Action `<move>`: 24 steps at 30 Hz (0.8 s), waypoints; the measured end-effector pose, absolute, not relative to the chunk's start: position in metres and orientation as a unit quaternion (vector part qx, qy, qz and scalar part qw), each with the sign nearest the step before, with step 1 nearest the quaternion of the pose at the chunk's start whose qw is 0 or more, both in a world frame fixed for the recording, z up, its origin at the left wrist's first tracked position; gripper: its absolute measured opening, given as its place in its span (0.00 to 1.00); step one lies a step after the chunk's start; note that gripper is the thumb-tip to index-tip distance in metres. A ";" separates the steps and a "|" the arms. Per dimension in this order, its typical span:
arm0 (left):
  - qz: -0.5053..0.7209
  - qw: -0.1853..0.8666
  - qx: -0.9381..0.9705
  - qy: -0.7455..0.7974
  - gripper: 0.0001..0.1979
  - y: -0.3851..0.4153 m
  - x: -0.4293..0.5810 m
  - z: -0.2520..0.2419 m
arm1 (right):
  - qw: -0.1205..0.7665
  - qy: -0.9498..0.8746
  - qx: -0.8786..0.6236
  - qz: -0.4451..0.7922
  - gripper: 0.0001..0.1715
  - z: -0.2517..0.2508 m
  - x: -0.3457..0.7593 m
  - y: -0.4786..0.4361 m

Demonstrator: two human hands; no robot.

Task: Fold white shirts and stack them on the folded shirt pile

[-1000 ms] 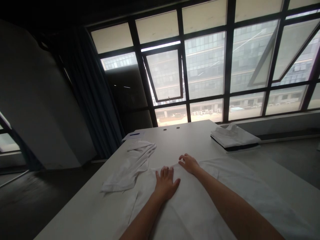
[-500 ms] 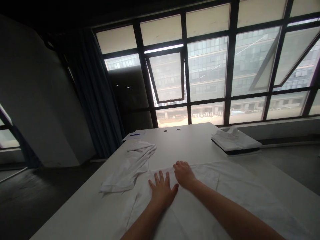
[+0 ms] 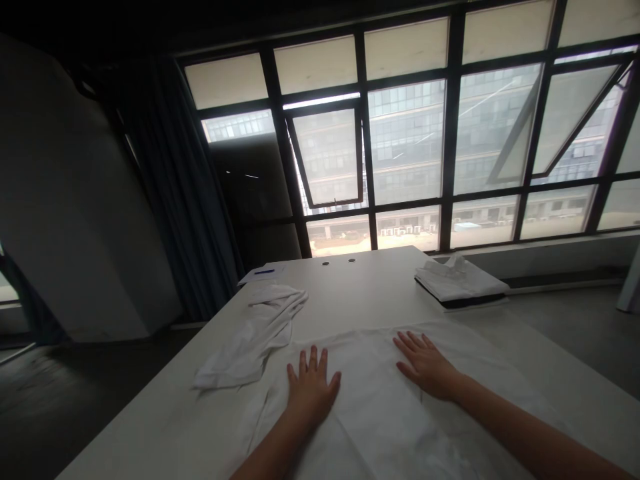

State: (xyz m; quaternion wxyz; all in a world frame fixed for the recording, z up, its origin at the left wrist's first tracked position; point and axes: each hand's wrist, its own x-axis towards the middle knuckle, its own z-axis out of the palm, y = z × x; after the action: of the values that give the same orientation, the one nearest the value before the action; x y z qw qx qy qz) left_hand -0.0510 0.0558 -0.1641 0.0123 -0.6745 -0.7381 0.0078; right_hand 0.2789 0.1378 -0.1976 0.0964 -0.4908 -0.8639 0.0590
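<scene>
A large white cloth lies spread over the near part of the white table, with a few creases in it. My left hand rests palm down on its left part, fingers spread. Further right, my right hand is laid on the same cloth near its far edge, fingers stretched out. A crumpled white garment lies left of my left hand, close to the spread cloth.
The white table carries a folded stack of white and dark garments at the right edge. Paper with a blue pen sits at the far left corner. Beyond are windows and a dark blue curtain.
My right hand has moved right across the cloth, away from my left hand, and its bent fingers are now spread. My left hand stays flat in nearly the same place.
</scene>
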 end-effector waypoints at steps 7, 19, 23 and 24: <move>0.036 -0.032 -0.686 -0.726 0.40 0.012 -0.051 -0.144 | 0.149 -0.776 -0.612 -0.040 0.38 -0.241 0.375 0.097; 0.047 -0.060 -0.708 -0.702 0.48 -0.011 -0.058 -0.166 | 0.131 -0.781 -0.611 0.004 0.41 -0.244 0.375 0.050; 0.037 -0.042 -0.722 -0.690 0.46 0.028 -0.069 -0.164 | 0.105 -0.779 -0.618 0.016 0.42 -0.226 0.356 0.091; 0.036 -0.039 -0.724 -0.688 0.46 0.040 -0.072 -0.163 | 0.102 -0.780 -0.617 0.018 0.42 -0.223 0.351 0.103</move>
State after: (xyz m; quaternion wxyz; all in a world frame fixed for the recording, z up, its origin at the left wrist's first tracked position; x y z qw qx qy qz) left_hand -0.0717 0.0396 -0.1634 -0.0388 -0.7236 -0.6882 0.0361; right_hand 0.3515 0.1029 -0.2228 0.1019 -0.6169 -0.7802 0.0178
